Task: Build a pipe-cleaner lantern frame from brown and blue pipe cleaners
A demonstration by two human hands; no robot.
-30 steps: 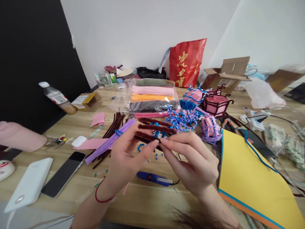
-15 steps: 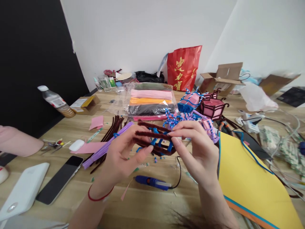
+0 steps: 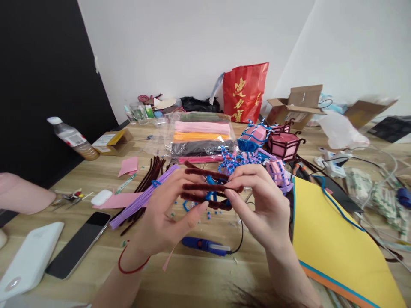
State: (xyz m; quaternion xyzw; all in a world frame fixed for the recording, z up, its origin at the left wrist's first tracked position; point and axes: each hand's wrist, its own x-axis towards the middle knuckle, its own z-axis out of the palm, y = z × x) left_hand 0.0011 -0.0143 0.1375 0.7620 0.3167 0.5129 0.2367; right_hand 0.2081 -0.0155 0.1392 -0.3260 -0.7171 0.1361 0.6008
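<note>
Both hands hold a small frame of dark maroon pipe cleaners (image 3: 205, 187) tied with blue ones, lifted above the wooden table (image 3: 199, 273). My left hand (image 3: 167, 214), with a red cord at the wrist, grips its left end with curled fingers. My right hand (image 3: 263, 205) pinches its right end between thumb and fingertips. Below the hands lies a blue glue gun (image 3: 205, 246) with a black cable.
A purple pipe-cleaner bundle (image 3: 144, 196) and maroon ones lie to the left, near a phone (image 3: 78, 244), white power bank (image 3: 30, 259), earbud case (image 3: 101, 197). Yellow foam sheets (image 3: 334, 239) lie right. Pink lanterns (image 3: 284, 145), bagged pipe cleaners (image 3: 202, 137), bottle (image 3: 72, 139), red bag (image 3: 245, 92) stand behind.
My right hand moved up from beneath the frame to pinch its right end, and the frame turned slightly. The view shifted a little.
</note>
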